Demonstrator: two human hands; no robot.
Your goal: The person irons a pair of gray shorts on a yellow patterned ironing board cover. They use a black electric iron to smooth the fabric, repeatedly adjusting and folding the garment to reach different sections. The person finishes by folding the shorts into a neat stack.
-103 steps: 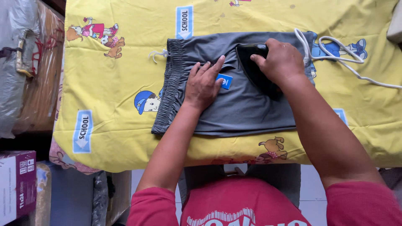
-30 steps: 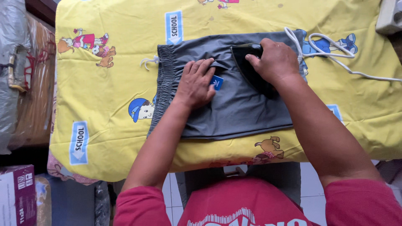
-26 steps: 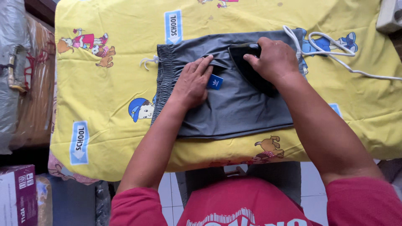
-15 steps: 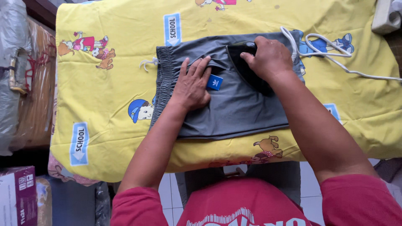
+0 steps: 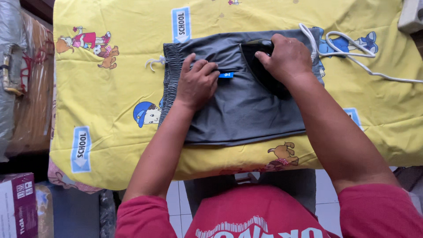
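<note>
Left hand [image 5: 196, 83] nearer blue label [image 5: 226, 75], unmoved iron [image 5: 264, 66]

From my feed I see a yellow cartoon-print cloth [image 5: 264, 13] covering the desk, with a dog figure [image 5: 282, 154] near its front edge. A plastic-wrapped brown bundle [image 5: 33, 88] sits off to one side. Below it stands a purple-and-white box [image 5: 17, 202]. A pale object [image 5: 412, 15] shows at the far corner, mostly cut off.

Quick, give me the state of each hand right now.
Left hand: open, flat on the grey shorts.
Right hand: closed on the black iron.
</note>
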